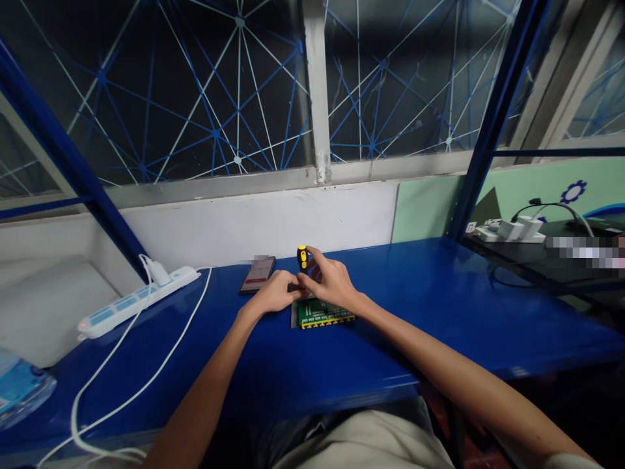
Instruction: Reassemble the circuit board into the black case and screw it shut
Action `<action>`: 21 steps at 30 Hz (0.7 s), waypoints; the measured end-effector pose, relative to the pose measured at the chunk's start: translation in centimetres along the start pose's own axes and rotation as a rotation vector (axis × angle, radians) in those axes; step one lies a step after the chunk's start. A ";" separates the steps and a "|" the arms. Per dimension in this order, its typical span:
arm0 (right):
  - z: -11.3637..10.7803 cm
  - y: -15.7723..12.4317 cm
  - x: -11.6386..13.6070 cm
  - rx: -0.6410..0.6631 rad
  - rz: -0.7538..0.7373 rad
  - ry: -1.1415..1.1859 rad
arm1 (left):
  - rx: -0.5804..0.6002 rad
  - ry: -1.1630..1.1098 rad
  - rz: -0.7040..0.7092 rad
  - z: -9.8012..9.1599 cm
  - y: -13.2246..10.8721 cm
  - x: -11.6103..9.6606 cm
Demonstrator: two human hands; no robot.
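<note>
A screwdriver [303, 258] with a black and yellow handle stands upright over a green circuit board [319, 311]. My right hand [332, 280] is closed around the handle from the right, and its thumb reaches below it. On the left, my left hand [277, 292] has its fingers drawn together beside the screwdriver's lower part, at the board's far left corner. What those fingertips pinch, if anything, is hidden. Yellow connectors line the board's near edge, while both hands cover its far side. The screwdriver's tip cannot be seen.
The board lies on a blue table [430, 306]. A phone [258, 274] with a lit screen lies behind my left hand. Farther left are a white power strip [139, 301] with a trailing cable [168, 355] and a blue plastic package [24, 384].
</note>
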State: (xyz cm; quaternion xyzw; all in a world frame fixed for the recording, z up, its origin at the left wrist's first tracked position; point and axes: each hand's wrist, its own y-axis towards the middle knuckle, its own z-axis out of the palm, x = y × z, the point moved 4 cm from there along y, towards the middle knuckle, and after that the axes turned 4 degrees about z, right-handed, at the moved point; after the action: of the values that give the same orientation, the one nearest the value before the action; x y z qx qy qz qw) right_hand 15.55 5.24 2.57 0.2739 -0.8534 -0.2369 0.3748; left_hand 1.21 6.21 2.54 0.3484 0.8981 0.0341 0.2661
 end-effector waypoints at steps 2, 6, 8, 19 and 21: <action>0.0 0.0 0.0 -0.001 -0.003 0.005 | 0.004 -0.004 -0.003 0.0 0.0 0.0; -0.1 0.0 0.1 -0.009 -0.017 0.010 | 0.003 -0.010 0.008 0.0 0.0 0.0; -0.1 0.0 0.1 -0.015 -0.020 0.008 | 0.006 -0.016 0.010 0.0 0.0 0.0; 0.1 -0.1 0.0 -0.005 -0.011 0.009 | 0.035 -0.066 0.041 0.1 0.0 0.2; 0.1 -0.1 -0.1 -0.002 -0.008 0.017 | 0.031 -0.061 0.040 0.2 0.0 0.2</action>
State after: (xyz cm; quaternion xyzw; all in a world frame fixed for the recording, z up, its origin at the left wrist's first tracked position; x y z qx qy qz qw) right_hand 15.55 5.23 2.42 0.2787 -0.8490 -0.2369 0.3813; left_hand 1.17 6.31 2.31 0.3713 0.8828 0.0151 0.2874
